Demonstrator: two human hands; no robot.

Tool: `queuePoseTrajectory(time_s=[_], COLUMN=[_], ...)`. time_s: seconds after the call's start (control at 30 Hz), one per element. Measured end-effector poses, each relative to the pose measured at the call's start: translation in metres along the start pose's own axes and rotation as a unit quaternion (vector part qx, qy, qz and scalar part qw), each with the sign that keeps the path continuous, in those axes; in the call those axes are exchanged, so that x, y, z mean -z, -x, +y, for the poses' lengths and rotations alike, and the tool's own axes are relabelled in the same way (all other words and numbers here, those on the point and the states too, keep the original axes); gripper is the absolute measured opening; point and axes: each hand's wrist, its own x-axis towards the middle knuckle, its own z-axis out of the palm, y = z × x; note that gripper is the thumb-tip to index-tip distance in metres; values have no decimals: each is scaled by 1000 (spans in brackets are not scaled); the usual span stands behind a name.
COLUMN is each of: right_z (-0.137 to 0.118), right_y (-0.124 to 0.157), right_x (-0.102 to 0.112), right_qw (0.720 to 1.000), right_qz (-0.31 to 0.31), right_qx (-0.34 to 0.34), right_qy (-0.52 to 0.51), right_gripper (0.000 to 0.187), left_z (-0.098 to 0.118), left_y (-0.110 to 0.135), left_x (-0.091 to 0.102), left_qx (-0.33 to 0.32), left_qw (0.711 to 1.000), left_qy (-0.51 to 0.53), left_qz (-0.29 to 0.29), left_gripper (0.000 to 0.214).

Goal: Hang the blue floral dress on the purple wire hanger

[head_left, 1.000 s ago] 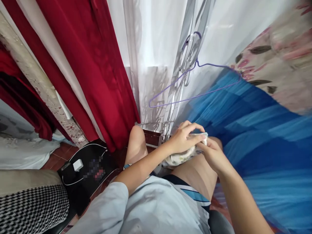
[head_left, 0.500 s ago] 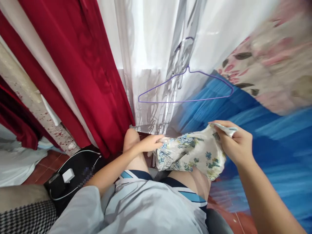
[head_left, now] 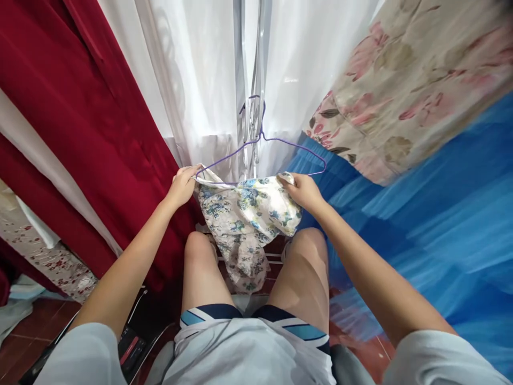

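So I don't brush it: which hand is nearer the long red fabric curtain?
Left. Your left hand is by the curtain; your right hand is farther, in front of blue streaked fabric.

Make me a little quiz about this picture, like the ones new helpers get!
1. True or false: the left hand and the right hand both grip the blue-flowered cloth.
2. Pick one: the hanger is A red, B purple, C green.
3. Fill in: the hand nearer the big red cloth is the ____ one.

Key: 1 true; 2 B; 3 left.
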Motion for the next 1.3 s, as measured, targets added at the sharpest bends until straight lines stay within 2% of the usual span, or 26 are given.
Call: queuePoseTrajectory(time_s=[0.1,0.23,0.33,0.43,0.53,0.63,0.7,0.8,0.83,0.97,1.03,1.1,1.17,1.23,1.3], right_z=[-1,-10,-16,-21,-27,-33,-35,-30,-27,1,18,32,42,45,41], right_y=[9,17,17,18,24,33,40,52,57,64,56,41,28,20,21], right_x=[-3,-1,2,4,5,5,8,17,22,47,61,75,87,98,107], right_qw=[1000,1000,999,999,998,997,993,984,980,974,978,984,991,995,994], right_qz=[-3,-11,-24,-42,-47,-61,-58,7,33,112,138,131,81,9,-43], right_qx=[3,16,21,23,17,9,3,8,10,-8,-25,-42,-59,-65,-62], right_qy=[16,-2,-15,-24,-28,-55,-99,-176,-194,-196,-156,-114,-90,-79,-84], right_gripper=[36,35,38,41,42,42,41,32,36,82,89,78,48,19,21], left_z=[11,17,16,24,47,74,86,90,88,80,76,72,66,59,53], left_y=[8,28,34,25,6,-15,-24,-31,-32,-36,-40,-44,-47,-47,-44], left_x=[13,28,38,46,49,44,35,20,16,9,11,15,17,18,16], left_qx=[-38,-33,-31,-16,-24,-32,-33,-25,-20,5,21,54,108,162,197], left_qw=[999,998,997,999,999,996,997,994,992,984,977,963,936,897,859], left_qy=[19,-49,-63,-40,33,77,73,103,120,176,208,250,310,381,448], left_qz=[-16,-35,-44,-22,-15,-23,-1,22,18,-22,-49,-88,-126,-152,-151], left_gripper=[49,45,41,39,36,31,32,30,29,28,26,23,22,25,30])
